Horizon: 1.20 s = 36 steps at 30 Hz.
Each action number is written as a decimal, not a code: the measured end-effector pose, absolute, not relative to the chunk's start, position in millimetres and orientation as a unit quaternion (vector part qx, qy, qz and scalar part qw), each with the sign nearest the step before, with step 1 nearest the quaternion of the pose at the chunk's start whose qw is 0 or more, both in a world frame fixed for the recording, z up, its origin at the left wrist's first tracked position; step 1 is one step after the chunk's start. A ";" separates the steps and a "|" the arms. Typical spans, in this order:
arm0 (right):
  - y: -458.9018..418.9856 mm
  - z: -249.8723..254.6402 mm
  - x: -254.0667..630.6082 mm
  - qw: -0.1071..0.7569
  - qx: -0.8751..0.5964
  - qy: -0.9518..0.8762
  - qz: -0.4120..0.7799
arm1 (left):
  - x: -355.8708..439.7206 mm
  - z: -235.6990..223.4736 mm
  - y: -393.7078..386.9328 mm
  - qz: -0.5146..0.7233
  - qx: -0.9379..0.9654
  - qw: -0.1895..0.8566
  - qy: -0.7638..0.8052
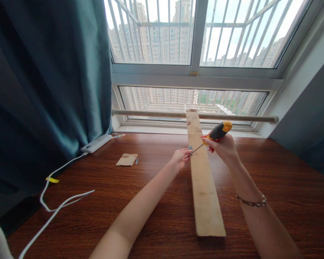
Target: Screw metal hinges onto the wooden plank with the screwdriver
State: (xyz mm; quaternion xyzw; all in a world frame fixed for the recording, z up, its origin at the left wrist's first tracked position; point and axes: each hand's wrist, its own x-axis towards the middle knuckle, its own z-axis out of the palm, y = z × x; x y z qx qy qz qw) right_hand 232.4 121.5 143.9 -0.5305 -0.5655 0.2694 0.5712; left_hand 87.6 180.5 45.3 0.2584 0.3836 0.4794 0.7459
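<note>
A long pale wooden board (205, 187) lies lengthwise away from me. At its left edge is a small silvery metal piece (190, 148), too small to name exactly. My left hand (180, 158) is closed at that edge, its fingertips pinched on the metal piece. My right hand (226, 148) is wrapped round a black-and-yellow screwdriver (218, 131) above the board. The tool is tilted, its thin shaft slanting down leftward to the metal piece beside my left fingertips. The exact contact at the tip is too small to make out.
On the brown wooden table (151, 219), a small wood piece (126, 159) lies left of the board, with screws (137, 161) beside it. Farther left are a white power strip (96, 143) and its cable (55, 212). A horizontal rail (156, 114) crosses before the window.
</note>
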 end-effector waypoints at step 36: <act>100.8 167.4 234.5 0.583 -0.471 -0.524 0.404 | 87.3 46.9 177.6 0.472 0.291 0.738 0.385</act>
